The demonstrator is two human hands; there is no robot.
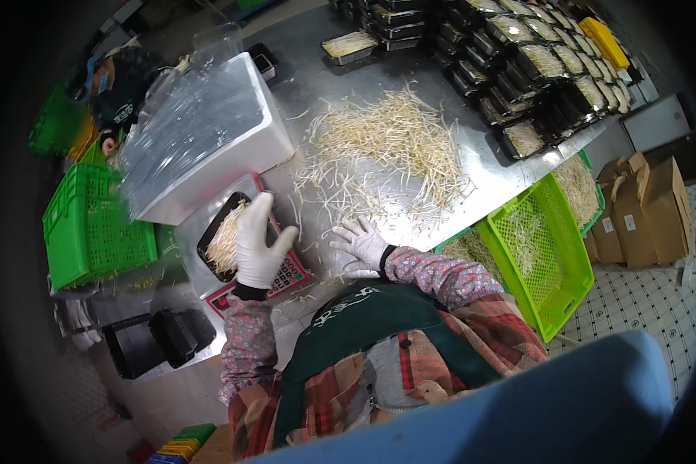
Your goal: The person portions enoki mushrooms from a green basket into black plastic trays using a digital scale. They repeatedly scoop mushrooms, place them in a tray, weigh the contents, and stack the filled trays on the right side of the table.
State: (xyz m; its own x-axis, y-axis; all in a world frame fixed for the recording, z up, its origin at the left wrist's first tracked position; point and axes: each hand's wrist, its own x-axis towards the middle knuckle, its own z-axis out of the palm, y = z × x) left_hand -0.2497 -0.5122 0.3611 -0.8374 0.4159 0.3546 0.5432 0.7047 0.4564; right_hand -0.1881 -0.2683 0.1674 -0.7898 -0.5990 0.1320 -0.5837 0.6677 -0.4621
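My left hand [260, 243], in a white glove, is over a black plastic tray [206, 246] of bean sprouts [226, 241]. Its fingers are stretched out and the thumb stands apart; whether the palm touches the sprouts is hidden. Beneath the tray is a scale with a red-edged keypad [292, 272]. My right hand [363, 243], gloved too, spreads its fingers at the near edge of the metal table [294, 58], holding nothing. Just beyond it lies a loose heap of bean sprouts [394, 151].
A white foam box [274, 147] with clear plastic over it stands beside the scale. Black trays [158, 336] lie at the near left. Packed trays [510, 85] are stacked far right. Green crates [537, 255] flank the table. A person [124, 81] is at the far left.
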